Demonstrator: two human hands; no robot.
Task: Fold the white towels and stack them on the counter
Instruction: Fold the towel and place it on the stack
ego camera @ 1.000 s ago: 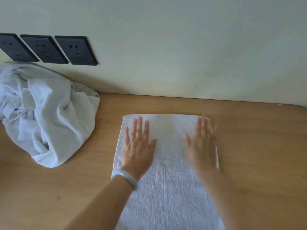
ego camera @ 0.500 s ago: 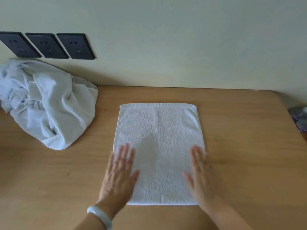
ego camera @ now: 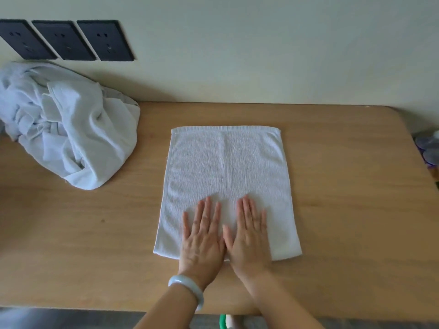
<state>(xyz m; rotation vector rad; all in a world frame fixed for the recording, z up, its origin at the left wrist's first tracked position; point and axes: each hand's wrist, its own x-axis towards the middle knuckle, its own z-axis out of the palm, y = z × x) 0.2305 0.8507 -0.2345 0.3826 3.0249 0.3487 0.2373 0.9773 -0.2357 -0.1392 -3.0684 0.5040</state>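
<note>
Lying flat on the wooden table (ego camera: 344,210), a white towel (ego camera: 225,162) forms a neat rectangle. Its hemmed far edge runs parallel to the wall (ego camera: 261,43) and its near edge sits close to the table's near edge. A faint crease runs down its middle from far to near.

Both hands press on the near half of the towel, side by side, with the thumbs close together. The left hand (ego camera: 203,236) lies palm down, fingers straight and slightly spread, its grip apart and holding nothing. The heel of its palm reaches past the towel's near edge onto the wood. The right hand (ego camera: 249,236) lies the same way just to the right, fingers straight and pointing far, its grip likewise apart and clamped on nothing. A pale bracelet (ego camera: 190,290) circles the left wrist.

Well apart from this towel, at the far left of the table, a crumpled heap (ego camera: 71,129) of white towelling rests against the wall, bunched and unfolded. I cannot tell how many pieces are in it. Above the heap, three dark sockets (ego camera: 64,40) sit in a row on the wall.

At the right edge, beyond the table's rounded corner, some greyish-purple objects (ego camera: 427,148) show, too blurred to identify. Below the table's near edge, between the forearms, a small green and white shape (ego camera: 223,322) peeks out, and I cannot tell what it is.
</note>
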